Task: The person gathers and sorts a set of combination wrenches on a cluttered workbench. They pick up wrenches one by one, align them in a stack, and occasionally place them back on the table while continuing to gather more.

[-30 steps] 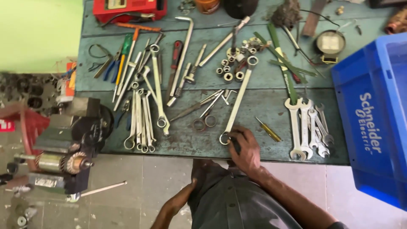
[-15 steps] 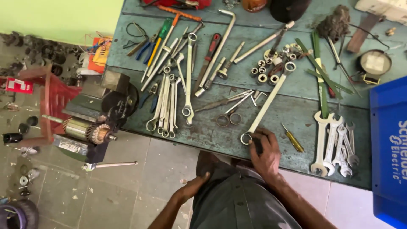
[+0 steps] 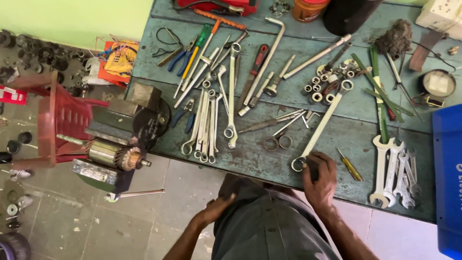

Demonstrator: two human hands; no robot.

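Head view shows the right hand (image 3: pixel 318 179) lying on the near edge of the worn blue-green wooden table (image 3: pixel 269 166). Its fingers are curled over the ring end of a long silver metal spanner (image 3: pixel 321 126), and they touch it, but it is hard to tell if they pinch it. This spanner lies flat and slants from the hand up to the far right, where its open end sits beside a bunch of small silver sockets (image 3: pixel 318 89).

Just right of the hand lies a small screwdriver with a yellow handle (image 3: pixel 350 165). Farther right is a row of flat silver open-end spanners (image 3: pixel 393 171), and past them the blue plastic crate (image 3: pixel 447 178). Left of the hand lie small steel scissors (image 3: pixel 278 139) and a bundle of long silver ring spanners (image 3: pixel 207 125).

The left hand (image 3: pixel 217 208) is off the table. It rests loosely open against the person's grey clothes and holds nothing. To its left, a motor part with copper windings (image 3: pixel 115 156) sits below the table's left edge.
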